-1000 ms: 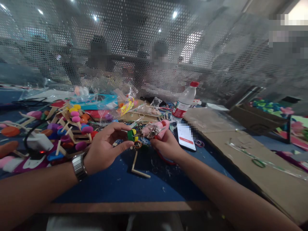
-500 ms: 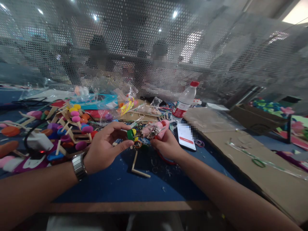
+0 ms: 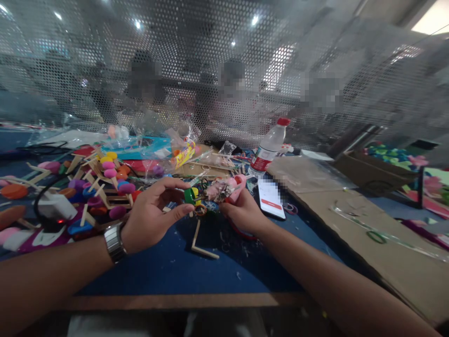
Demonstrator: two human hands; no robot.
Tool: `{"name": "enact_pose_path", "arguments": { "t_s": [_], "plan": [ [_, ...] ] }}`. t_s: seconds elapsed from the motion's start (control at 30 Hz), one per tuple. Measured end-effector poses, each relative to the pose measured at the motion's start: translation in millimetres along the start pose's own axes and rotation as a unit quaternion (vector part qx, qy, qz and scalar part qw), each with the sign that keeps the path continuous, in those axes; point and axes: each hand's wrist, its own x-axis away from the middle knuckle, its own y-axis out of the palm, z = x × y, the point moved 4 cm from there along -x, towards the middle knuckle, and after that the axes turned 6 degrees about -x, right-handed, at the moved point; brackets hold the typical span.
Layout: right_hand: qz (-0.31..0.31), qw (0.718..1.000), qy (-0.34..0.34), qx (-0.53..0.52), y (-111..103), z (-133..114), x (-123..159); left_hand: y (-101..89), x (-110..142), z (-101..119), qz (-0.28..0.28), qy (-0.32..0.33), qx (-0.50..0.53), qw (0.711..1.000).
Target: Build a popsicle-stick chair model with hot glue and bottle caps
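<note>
Left hand (image 3: 149, 215): Although my fingers are curved and well apart from the palm, the thumb and fingertips are closed on a green cap (image 3: 189, 195) and pinch it by its sides.
Right hand (image 3: 243, 213): My fingers are wrapped around a pink glue gun (image 3: 229, 188), the thumb side towards the nozzle; how tightly they press on the grip I cannot tell, as the hand covers it.
Green cap: It is held above the middle of the desk (image 3: 150, 276), with the nozzle of the glue gun right by its inner side; whether they touch I cannot tell.
Glue gun: It points left, its front covered in a dirty, stringy crust.
Front edge: Between my forearms, an L-shaped pair of wooden sticks (image 3: 196, 248) lies on the desk, nearer this edge than the hands.
Left side: A heap of coloured caps and sticks (image 3: 105, 187) spreads here; nearer me, a white charger (image 3: 58, 207) shows a red light and sits on a purple power strip (image 3: 38, 238).
Far edge: A blue package (image 3: 136, 149) lies towards the left, and a red-capped bottle (image 3: 263, 157) leans right of the middle.
Right side: A phone (image 3: 270, 199) lies screen up beside a flat cardboard sheet (image 3: 315, 206).
Wrist: I wear a metal watch (image 3: 115, 242) on my left.
</note>
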Motion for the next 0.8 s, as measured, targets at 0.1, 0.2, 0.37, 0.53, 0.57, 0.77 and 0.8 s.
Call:
{"name": "enact_pose_path", "arguments": {
  "t_s": [0.1, 0.2, 0.37, 0.53, 0.57, 0.77, 0.8],
  "plan": [
    [-0.001, 1.000, 0.002, -0.008, 0.1, 1.1, 0.0, -0.1, 0.0, 0.2, -0.002, -0.004, -0.002, 1.000],
    [-0.006, 1.000, -0.004, -0.010, 0.9, -0.4, 0.4, 0.0, 0.0, -0.1, -0.002, -0.004, 0.002, 1.000],
    [-0.010, 1.000, 0.000, -0.006, 1.5, -1.1, 0.3, 0.0, -0.2, 0.1, 0.003, -0.002, 0.005, 1.000],
    [-0.002, 1.000, 0.000, -0.004, 1.1, -0.6, 0.3, -0.3, -0.3, 1.1, 0.007, -0.004, 0.002, 1.000],
    [-0.003, 1.000, -0.001, -0.005, 1.2, -0.8, 0.5, -0.4, -0.3, 1.3, 0.007, -0.003, 0.002, 1.000],
    [-0.009, 1.000, -0.004, -0.004, 1.9, -2.4, 0.7, -0.8, 0.1, -0.9, 0.004, -0.017, 0.006, 1.000],
    [-0.004, 1.000, -0.002, -0.005, 1.6, -2.6, 0.6, -1.0, 0.3, -1.5, 0.004, -0.019, 0.006, 1.000]
  ]
}}
